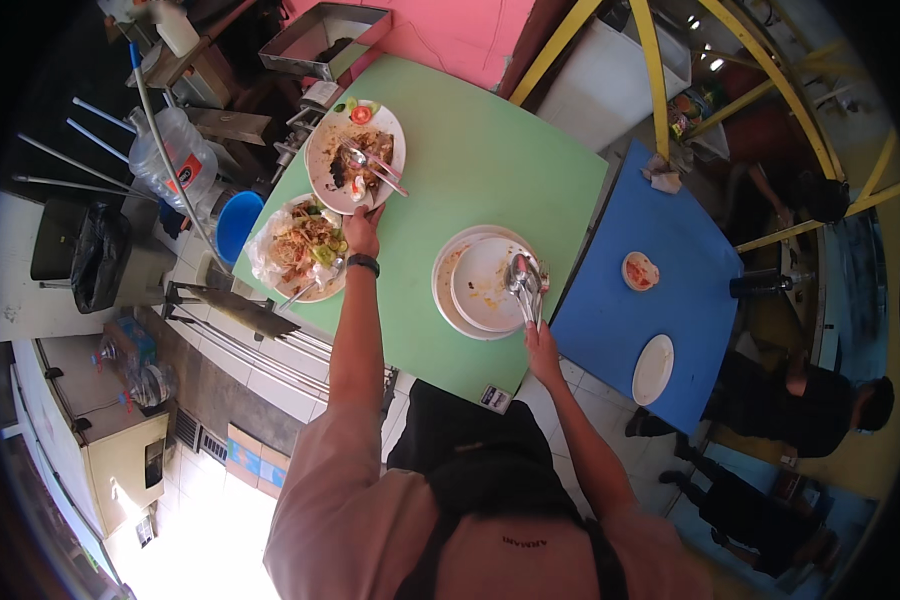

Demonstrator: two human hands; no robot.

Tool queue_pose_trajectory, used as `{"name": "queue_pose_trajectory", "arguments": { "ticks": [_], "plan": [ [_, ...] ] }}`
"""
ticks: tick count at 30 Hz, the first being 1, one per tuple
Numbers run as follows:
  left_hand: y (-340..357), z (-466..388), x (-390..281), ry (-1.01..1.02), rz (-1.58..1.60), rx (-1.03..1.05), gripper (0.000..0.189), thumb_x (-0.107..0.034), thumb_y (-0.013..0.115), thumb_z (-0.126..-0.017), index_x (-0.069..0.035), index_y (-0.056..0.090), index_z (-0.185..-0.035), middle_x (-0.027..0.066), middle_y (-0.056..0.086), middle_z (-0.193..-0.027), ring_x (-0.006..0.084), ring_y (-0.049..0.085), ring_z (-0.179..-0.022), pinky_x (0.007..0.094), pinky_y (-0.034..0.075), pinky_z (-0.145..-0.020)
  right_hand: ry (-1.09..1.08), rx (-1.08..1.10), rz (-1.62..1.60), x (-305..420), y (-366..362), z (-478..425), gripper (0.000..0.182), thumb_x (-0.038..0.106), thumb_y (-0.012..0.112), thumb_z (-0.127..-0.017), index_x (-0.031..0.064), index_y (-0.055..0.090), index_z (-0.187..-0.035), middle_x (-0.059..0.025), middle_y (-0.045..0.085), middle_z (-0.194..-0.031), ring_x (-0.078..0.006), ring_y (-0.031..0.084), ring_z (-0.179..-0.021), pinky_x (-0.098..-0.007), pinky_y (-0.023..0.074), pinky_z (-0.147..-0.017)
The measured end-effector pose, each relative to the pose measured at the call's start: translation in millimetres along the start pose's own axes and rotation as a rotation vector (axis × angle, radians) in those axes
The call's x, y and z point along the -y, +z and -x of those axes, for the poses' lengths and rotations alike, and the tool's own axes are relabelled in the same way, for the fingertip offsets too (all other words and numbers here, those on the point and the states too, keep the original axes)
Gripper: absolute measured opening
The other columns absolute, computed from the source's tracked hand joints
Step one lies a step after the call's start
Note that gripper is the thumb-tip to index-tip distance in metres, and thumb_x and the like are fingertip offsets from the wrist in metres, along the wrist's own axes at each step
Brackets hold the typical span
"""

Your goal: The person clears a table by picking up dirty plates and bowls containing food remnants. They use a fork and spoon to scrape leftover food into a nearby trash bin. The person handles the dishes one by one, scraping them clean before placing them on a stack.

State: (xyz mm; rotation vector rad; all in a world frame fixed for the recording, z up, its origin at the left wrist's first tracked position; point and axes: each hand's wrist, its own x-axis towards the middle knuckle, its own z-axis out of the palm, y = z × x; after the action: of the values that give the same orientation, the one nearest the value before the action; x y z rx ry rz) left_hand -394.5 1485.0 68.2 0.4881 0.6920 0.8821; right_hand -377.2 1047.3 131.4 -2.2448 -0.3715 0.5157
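Note:
My left hand [362, 232] grips the near rim of a white plate [319, 176] at the table's left side. Food scraps, cucumber and tomato slices, a spoon and a fork [381, 169] lie on that plate. Partly beneath it is a second plate [322, 294] heaped with leftovers, crumpled tissue [266, 251] and a spoon. My right hand [542, 351] holds the handles of several metal spoons and forks [523, 283]. Their heads rest over the right part of stacked, food-stained white plates [480, 296]. All of this is on a green table [472, 150].
A blue table [596, 300] on the right bears a small bowl [640, 271] and an oval plate [652, 369]. People sit beyond it. A metal tray [326, 37] stands at the far end. Leftward are a blue basin [238, 225], a water jug [176, 157] and a metal rack [247, 345].

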Motion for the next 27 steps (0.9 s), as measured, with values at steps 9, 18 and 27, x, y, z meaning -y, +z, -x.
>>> {"name": "queue_pose_trajectory", "arguments": {
  "ticks": [9,18,27],
  "plan": [
    [25,94,-43,0.052,-0.075,0.074,0.021,0.003,0.043,-0.086,0.008,0.041,-0.107,0.0175,0.054,-0.105,0.0297,0.061,-0.092,0.0446,0.054,-0.089,0.008,0.109,0.415,21,24,-25,0.035,0.034,0.040,-0.097,-0.0002,0.041,-0.105,-0.0246,0.062,-0.073,-0.0433,0.061,-0.069,-0.0519,0.0477,-0.060],
    [10,206,-58,-0.009,-0.086,0.069,0.012,0.000,0.046,-0.086,0.002,0.040,-0.096,0.0135,0.053,-0.095,0.0297,0.064,-0.087,0.0422,0.055,-0.089,0.018,0.060,0.615,31,29,-29,0.044,0.036,0.051,-0.091,-0.0021,0.037,-0.110,-0.0234,0.064,-0.076,-0.0400,0.064,-0.071,-0.0489,0.0515,-0.064],
    [-15,294,-51,-0.008,-0.156,-0.006,0.012,-0.002,0.044,-0.088,0.004,0.042,-0.099,0.0155,0.056,-0.101,0.0309,0.063,-0.091,0.0411,0.054,-0.088,-0.107,0.132,0.638,38,3,-21,0.051,0.039,0.054,-0.089,-0.0040,0.039,-0.113,-0.0232,0.064,-0.081,-0.0394,0.065,-0.075,-0.0474,0.0519,-0.065]
  ]
}}
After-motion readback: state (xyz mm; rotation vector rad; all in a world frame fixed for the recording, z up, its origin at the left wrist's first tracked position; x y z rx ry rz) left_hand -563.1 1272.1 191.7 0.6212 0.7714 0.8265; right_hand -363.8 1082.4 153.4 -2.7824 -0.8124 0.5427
